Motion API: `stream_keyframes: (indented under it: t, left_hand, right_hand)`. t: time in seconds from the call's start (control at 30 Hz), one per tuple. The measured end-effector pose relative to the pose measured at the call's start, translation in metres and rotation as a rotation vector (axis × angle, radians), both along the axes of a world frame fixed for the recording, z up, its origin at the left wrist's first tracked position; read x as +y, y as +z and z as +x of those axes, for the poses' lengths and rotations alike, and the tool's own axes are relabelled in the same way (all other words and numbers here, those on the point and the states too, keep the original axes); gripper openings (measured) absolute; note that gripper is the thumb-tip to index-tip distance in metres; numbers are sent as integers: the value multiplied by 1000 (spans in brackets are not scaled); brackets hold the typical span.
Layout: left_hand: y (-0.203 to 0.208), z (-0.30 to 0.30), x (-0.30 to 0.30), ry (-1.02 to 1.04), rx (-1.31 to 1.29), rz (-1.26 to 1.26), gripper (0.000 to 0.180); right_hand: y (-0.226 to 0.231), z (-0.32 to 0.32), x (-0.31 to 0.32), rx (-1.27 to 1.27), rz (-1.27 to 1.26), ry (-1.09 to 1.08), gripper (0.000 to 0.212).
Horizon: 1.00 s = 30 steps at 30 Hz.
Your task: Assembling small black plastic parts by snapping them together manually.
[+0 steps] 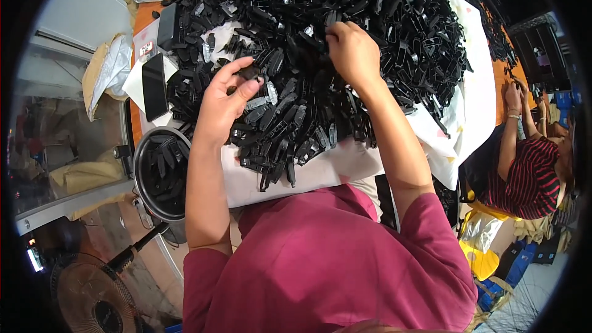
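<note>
left hand (225,102) pinches a small black part (250,73) near the worktop's (320,172) front edge; right hand (353,52) digs curled fingers into the black pile (370,18)

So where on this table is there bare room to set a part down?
Bare white sheet shows between the black plastic parts pile and the person's chest, and right of the pile. Left is crowded: round pan, phone.

Magenta short-sleeved shirt, seemingly plain; forearms bare.

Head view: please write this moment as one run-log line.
left hand: pinches small black part | right hand: in black parts pile | round bowl: holds parts
</note>
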<state>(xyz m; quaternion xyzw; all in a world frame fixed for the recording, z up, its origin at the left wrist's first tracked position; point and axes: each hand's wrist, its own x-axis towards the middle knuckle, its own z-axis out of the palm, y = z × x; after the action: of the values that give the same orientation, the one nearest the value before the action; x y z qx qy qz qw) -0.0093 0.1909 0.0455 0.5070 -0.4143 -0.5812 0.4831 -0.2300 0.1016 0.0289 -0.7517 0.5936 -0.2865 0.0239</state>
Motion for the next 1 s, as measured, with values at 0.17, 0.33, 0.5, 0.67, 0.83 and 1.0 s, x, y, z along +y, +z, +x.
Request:
stream_keyframes:
  t: [0.17,0.33,0.5,0.67,0.83,1.0]
  left_hand:
    - [-2,-14,2,60,-87,41,35]
    - [-23,-22,-7,173,-280,-164,30]
    - [-17,-28,2,120,-89,-155,32]
    - [-13,-33,5,82,-22,-253,35]
    - [-5,-36,6,55,-121,-405,32]
    - [8,-31,12,-23,-614,-658,28]
  right_hand:
    - [-1,0,17,69,-2,126,13]
    - [-21,28,22,179,65,59,18]
    - [13,18,46,-366,243,253,19]
    - [37,12,67,-383,50,555,32]
    - [34,11,73,-353,-217,609,36]
    - [20,5,83,-296,-212,651,38]
